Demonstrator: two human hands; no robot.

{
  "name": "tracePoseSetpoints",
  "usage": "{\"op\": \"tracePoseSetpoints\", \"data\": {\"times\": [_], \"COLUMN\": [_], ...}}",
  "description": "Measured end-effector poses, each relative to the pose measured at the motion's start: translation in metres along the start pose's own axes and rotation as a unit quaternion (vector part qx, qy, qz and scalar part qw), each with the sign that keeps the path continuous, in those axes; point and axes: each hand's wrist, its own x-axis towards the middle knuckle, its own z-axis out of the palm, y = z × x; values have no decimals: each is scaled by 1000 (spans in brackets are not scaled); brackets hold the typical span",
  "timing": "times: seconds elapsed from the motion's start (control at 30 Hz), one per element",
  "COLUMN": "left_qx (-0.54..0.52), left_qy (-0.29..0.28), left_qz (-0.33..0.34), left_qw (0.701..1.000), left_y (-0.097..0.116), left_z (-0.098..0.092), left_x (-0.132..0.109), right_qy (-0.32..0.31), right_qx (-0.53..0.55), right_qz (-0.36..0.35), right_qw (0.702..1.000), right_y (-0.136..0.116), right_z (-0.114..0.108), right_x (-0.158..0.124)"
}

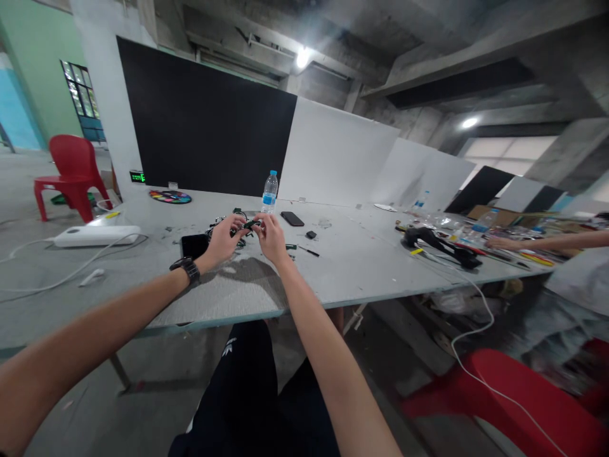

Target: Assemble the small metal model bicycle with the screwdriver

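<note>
Above the table [352, 270], my left hand [227, 236] and my right hand [271, 238] meet with fingers pinched on a small dark green piece [250, 224], which looks like a circuit board; its details are too small to make out. A black watch sits on my left wrist. Small parts and dark wires [219, 220] lie behind my hands, partly hidden by them. A black rectangular device [193, 245] is beside my left hand. To the right of my right hand lie a small green strip [291, 246] and a thin dark screwdriver-like tool [309, 251].
Behind my hands stand a water bottle [269, 192] and a black phone [292, 219]. A small black object [311, 235] lies nearby. At left are a white power strip [98, 235] and cables. Rightward, a black curved object [442, 246] lies near another person's arm [547, 242].
</note>
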Motion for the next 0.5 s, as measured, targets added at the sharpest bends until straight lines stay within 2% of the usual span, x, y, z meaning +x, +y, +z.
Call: {"op": "tracePoseSetpoints", "data": {"times": [0.13,0.5], "left_qx": [3,-8], "left_qy": [10,-8], "left_qz": [7,-24], "left_qw": [1000,1000], "left_y": [-3,-7], "left_z": [1,0], "left_x": [1,1], "right_qy": [-6,-12], "right_qx": [3,20], "right_qz": [0,-13], "right_qw": [1000,1000], "right_y": [-1,-3], "right_z": [-1,-3], "right_x": [0,0]}}
